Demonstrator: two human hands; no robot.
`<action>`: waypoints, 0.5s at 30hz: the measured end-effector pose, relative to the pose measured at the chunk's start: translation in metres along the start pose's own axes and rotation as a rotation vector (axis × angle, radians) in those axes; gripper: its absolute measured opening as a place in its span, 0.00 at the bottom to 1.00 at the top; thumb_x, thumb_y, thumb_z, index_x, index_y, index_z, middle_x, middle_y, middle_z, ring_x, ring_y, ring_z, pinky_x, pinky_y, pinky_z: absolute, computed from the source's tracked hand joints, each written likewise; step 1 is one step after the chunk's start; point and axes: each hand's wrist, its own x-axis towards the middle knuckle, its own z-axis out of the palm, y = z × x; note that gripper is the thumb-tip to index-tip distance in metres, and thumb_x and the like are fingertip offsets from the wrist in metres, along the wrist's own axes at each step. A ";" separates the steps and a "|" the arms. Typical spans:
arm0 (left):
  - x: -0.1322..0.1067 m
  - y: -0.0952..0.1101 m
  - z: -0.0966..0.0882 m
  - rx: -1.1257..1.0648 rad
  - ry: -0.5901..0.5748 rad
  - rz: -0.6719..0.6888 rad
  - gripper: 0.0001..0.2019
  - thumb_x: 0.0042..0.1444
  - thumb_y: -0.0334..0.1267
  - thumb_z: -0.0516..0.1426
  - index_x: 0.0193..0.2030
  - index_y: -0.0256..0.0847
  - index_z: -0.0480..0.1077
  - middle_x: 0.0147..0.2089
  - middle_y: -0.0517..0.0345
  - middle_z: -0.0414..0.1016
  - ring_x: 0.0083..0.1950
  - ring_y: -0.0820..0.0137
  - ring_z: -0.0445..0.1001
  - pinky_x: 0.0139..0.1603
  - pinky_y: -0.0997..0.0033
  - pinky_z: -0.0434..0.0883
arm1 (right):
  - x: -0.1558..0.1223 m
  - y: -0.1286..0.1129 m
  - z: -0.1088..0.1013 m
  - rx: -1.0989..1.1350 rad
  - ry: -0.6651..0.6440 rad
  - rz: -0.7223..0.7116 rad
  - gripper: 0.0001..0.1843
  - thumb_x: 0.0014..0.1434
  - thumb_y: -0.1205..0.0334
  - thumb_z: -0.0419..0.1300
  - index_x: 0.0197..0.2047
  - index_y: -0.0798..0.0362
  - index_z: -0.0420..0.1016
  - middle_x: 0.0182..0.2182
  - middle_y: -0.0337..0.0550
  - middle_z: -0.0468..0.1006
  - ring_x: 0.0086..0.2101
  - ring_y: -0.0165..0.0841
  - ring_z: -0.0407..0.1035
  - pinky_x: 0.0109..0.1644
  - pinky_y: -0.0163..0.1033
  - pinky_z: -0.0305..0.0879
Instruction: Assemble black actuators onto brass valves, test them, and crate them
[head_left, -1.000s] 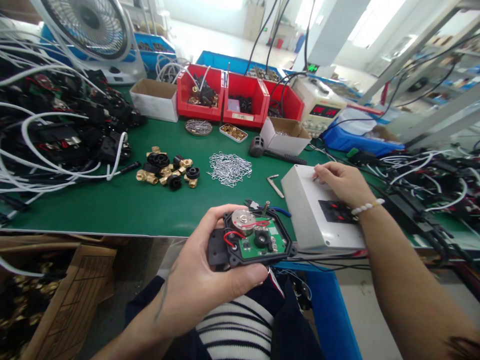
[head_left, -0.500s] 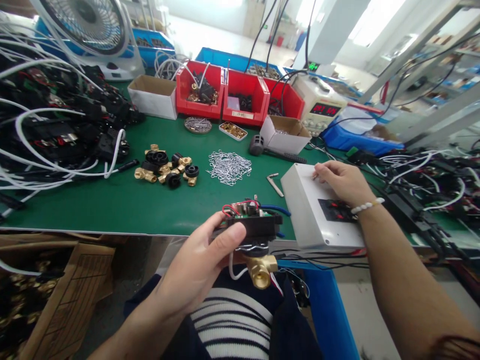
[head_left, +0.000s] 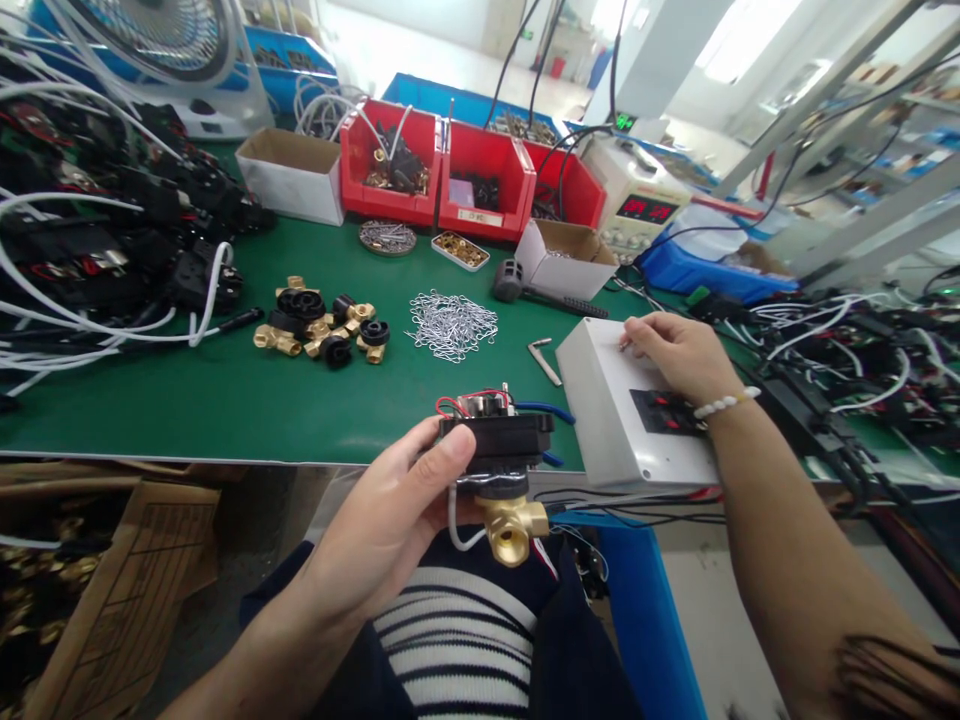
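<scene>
In my left hand (head_left: 405, 490) is a motorized valve (head_left: 499, 440), gripped by its black housing near the table's front edge. Its top is uncovered, showing red wires and a circuit board, and its brass body (head_left: 510, 530) hangs below with a white cable looping beside it. Blue leads (head_left: 547, 410) run from its right side toward the grey control box (head_left: 600, 400). My right hand (head_left: 675, 350) rests over that box, thumb and fingers pinched on a small metal toggle switch (head_left: 624, 345) on its top face; the fingers partly cover it. A hex key (head_left: 544, 362) lies left of the box.
Brass fittings with black caps (head_left: 326, 325) and a pile of wire clips (head_left: 452, 325) lie on the green table. Behind them are red bins (head_left: 484, 190), a hammer (head_left: 510, 282) and a power supply (head_left: 637, 195). Cabled black units crowd both sides; a carton (head_left: 142, 590) stands below left.
The whole view has shifted slightly, so most things sit a little higher and further left. My left hand still holds the valve, and my right fingers stay on the switch.
</scene>
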 end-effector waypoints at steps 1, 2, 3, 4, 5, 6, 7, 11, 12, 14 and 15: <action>0.000 0.000 0.000 -0.016 0.001 -0.001 0.19 0.58 0.47 0.65 0.51 0.37 0.76 0.40 0.52 0.82 0.38 0.68 0.81 0.39 0.75 0.77 | 0.000 0.000 0.000 -0.002 0.004 0.005 0.21 0.57 0.41 0.60 0.25 0.50 0.73 0.23 0.41 0.76 0.26 0.34 0.69 0.37 0.40 0.66; 0.001 0.000 0.000 -0.035 -0.003 -0.002 0.18 0.57 0.46 0.65 0.50 0.37 0.77 0.41 0.52 0.82 0.38 0.69 0.81 0.40 0.75 0.78 | 0.000 -0.001 0.000 -0.004 0.007 0.007 0.20 0.57 0.42 0.60 0.25 0.50 0.73 0.23 0.41 0.76 0.26 0.34 0.69 0.37 0.39 0.66; 0.001 0.000 0.000 -0.056 -0.010 -0.005 0.17 0.57 0.45 0.65 0.50 0.38 0.77 0.42 0.53 0.83 0.39 0.69 0.81 0.41 0.74 0.78 | 0.000 -0.001 0.000 -0.005 0.008 0.006 0.19 0.57 0.43 0.60 0.25 0.50 0.73 0.23 0.41 0.76 0.26 0.34 0.69 0.37 0.39 0.66; 0.001 0.000 0.000 -0.078 -0.018 -0.009 0.16 0.57 0.45 0.65 0.49 0.39 0.78 0.43 0.54 0.83 0.39 0.69 0.81 0.42 0.74 0.78 | 0.000 -0.001 0.000 -0.005 0.012 0.005 0.19 0.57 0.44 0.60 0.25 0.49 0.73 0.23 0.42 0.76 0.26 0.34 0.69 0.37 0.39 0.66; 0.001 0.000 0.001 -0.096 -0.030 -0.013 0.15 0.58 0.44 0.65 0.49 0.40 0.78 0.44 0.55 0.83 0.40 0.70 0.81 0.43 0.74 0.79 | 0.000 0.000 0.000 -0.006 0.014 0.005 0.19 0.58 0.45 0.60 0.25 0.49 0.73 0.23 0.42 0.76 0.27 0.34 0.69 0.37 0.39 0.66; 0.001 0.000 0.001 -0.108 -0.040 -0.017 0.14 0.58 0.44 0.65 0.49 0.42 0.79 0.45 0.56 0.83 0.41 0.70 0.81 0.44 0.74 0.79 | 0.000 0.000 0.000 -0.008 0.015 0.006 0.19 0.58 0.45 0.60 0.25 0.49 0.73 0.23 0.42 0.77 0.27 0.34 0.70 0.37 0.39 0.65; 0.001 0.000 0.001 -0.118 -0.044 -0.019 0.13 0.58 0.44 0.65 0.49 0.43 0.79 0.46 0.57 0.83 0.42 0.70 0.81 0.44 0.74 0.79 | 0.000 0.001 0.001 -0.009 0.015 0.005 0.19 0.58 0.45 0.60 0.25 0.49 0.73 0.23 0.42 0.77 0.27 0.34 0.70 0.37 0.39 0.65; 0.001 0.000 0.001 -0.143 -0.056 -0.024 0.12 0.59 0.43 0.64 0.49 0.44 0.79 0.47 0.60 0.83 0.43 0.72 0.81 0.46 0.75 0.79 | 0.001 0.004 0.001 -0.011 0.014 -0.022 0.21 0.58 0.42 0.60 0.25 0.49 0.74 0.23 0.42 0.77 0.27 0.35 0.71 0.36 0.40 0.65; 0.000 0.000 0.000 -0.147 -0.062 -0.023 0.13 0.60 0.44 0.64 0.49 0.44 0.79 0.47 0.60 0.83 0.43 0.72 0.81 0.46 0.75 0.79 | 0.002 0.004 0.001 -0.010 0.015 -0.029 0.21 0.58 0.41 0.60 0.25 0.49 0.74 0.23 0.42 0.77 0.27 0.35 0.71 0.36 0.40 0.65; 0.000 0.000 -0.001 -0.148 -0.074 -0.024 0.13 0.61 0.44 0.63 0.50 0.44 0.79 0.47 0.59 0.83 0.43 0.72 0.81 0.46 0.75 0.79 | 0.002 0.005 0.001 -0.008 0.016 -0.032 0.21 0.57 0.41 0.60 0.25 0.49 0.74 0.23 0.42 0.77 0.27 0.35 0.71 0.36 0.40 0.65; 0.000 0.000 -0.001 -0.151 -0.074 -0.025 0.13 0.61 0.44 0.63 0.50 0.44 0.79 0.47 0.59 0.83 0.44 0.72 0.81 0.47 0.75 0.79 | 0.002 0.006 0.001 -0.007 0.015 -0.031 0.21 0.57 0.41 0.60 0.25 0.49 0.74 0.23 0.42 0.76 0.27 0.35 0.70 0.36 0.40 0.65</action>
